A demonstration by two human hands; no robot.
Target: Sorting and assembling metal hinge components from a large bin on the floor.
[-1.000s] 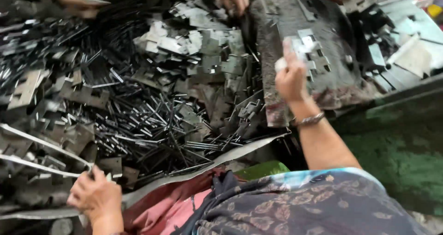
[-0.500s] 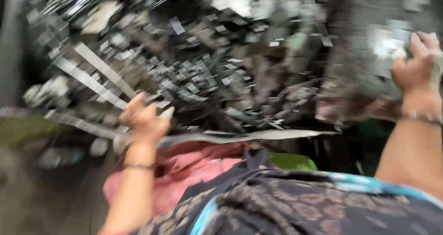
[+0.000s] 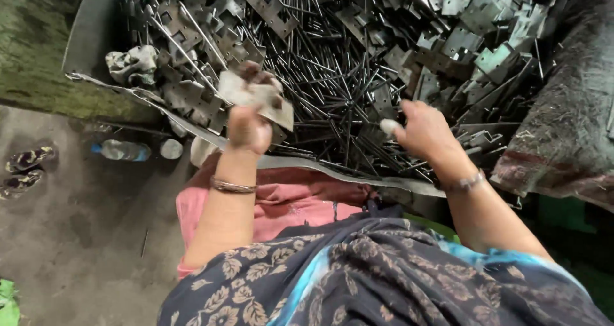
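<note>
The left hand [image 3: 248,129] has come up from the tray's [image 3: 96,38] near edge and now grips a flat plate [image 3: 256,97] over the scrap. The right hand [image 3: 425,131], back from the far cloth, pinches a small piece [image 3: 388,126].

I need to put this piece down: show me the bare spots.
The tray is crowded with rods and metal plates, none bare. Free patches: grey floor left of the left hand, below the bottle; dark mat beyond the right hand.
</note>
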